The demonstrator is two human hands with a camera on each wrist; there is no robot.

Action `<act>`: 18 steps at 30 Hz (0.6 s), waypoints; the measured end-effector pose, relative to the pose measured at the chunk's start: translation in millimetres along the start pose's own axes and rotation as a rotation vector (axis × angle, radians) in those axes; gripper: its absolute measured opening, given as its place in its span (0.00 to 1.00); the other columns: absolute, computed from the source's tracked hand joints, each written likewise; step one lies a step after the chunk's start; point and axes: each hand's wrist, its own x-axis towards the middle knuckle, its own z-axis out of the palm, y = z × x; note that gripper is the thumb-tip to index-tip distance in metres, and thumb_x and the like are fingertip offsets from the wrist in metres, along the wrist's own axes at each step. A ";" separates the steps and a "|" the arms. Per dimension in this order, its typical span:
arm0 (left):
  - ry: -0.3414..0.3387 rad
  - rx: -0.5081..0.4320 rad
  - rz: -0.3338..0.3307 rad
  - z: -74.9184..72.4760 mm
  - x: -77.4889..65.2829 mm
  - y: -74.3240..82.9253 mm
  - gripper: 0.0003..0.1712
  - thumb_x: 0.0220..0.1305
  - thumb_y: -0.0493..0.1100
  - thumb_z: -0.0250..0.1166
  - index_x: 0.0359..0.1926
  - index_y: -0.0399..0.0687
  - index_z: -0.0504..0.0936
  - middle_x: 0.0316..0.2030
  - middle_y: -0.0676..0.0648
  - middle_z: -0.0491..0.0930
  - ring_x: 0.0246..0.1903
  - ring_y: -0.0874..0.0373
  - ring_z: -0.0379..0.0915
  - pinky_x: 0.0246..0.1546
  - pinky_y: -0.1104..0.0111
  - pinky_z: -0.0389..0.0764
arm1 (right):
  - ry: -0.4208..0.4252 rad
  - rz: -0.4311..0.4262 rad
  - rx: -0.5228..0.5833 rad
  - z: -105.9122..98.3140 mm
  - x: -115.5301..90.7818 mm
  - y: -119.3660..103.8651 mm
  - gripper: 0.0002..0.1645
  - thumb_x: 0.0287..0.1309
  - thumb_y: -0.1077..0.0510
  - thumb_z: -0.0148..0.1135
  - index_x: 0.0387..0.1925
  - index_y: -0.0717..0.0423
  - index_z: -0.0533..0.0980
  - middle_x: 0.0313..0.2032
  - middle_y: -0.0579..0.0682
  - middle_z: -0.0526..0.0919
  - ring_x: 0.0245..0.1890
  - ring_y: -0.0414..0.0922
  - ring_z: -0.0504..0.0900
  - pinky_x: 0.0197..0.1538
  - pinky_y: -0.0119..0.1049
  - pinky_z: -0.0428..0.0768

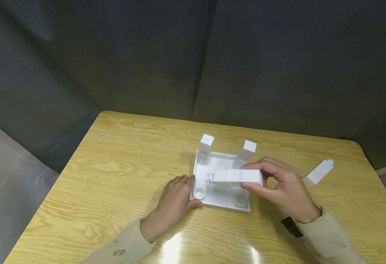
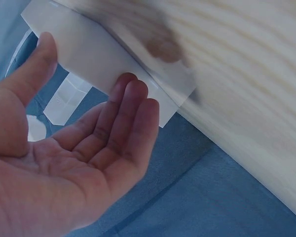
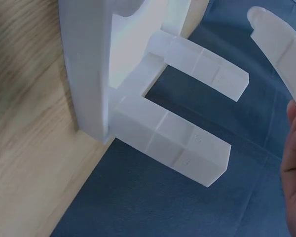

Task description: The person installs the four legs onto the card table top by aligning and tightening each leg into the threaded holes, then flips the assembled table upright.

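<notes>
A white square board with a raised rim lies on the table. Two white square-section legs, a left one and a right one, stand upright at its far corners. Near its front corners are round sockets. My right hand pinches a third white leg between thumb and fingers. That leg is held level above the board, its narrow knobbed end pointing left. My left hand rests at the front left corner; its fingertips and thumb touch the board's sides, the palm standing off in the left wrist view.
Another white leg lies on its side on the wooden table, right of the board. Dark cloth hangs behind the table's far edge. A black band is at the right wrist.
</notes>
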 end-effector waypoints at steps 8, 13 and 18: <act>0.004 -0.002 0.015 0.0 -0.4 -0.3 0.47 0.51 0.51 0.85 0.62 0.20 0.80 0.53 0.26 0.85 0.54 0.34 0.85 0.61 0.45 0.84 | -0.064 -0.050 -0.063 6.4 8.6 -2.6 0.22 0.51 0.62 0.88 0.48 0.47 0.89 0.37 0.38 0.85 0.30 0.37 0.78 0.32 0.25 0.77; 0.012 -0.002 0.023 -0.1 -0.8 -0.5 0.46 0.51 0.50 0.85 0.61 0.20 0.80 0.52 0.26 0.85 0.53 0.34 0.86 0.59 0.45 0.85 | -0.110 -0.079 -0.082 11.0 15.5 -5.6 0.15 0.61 0.48 0.83 0.46 0.45 0.88 0.34 0.35 0.81 0.29 0.36 0.76 0.31 0.23 0.73; 0.015 -0.016 0.025 0.1 0.7 -1.0 0.47 0.50 0.50 0.86 0.61 0.21 0.80 0.51 0.28 0.86 0.51 0.36 0.86 0.57 0.46 0.86 | -0.156 -0.110 -0.105 14.3 22.4 -10.0 0.18 0.55 0.57 0.87 0.46 0.46 0.87 0.35 0.35 0.80 0.29 0.35 0.74 0.30 0.22 0.72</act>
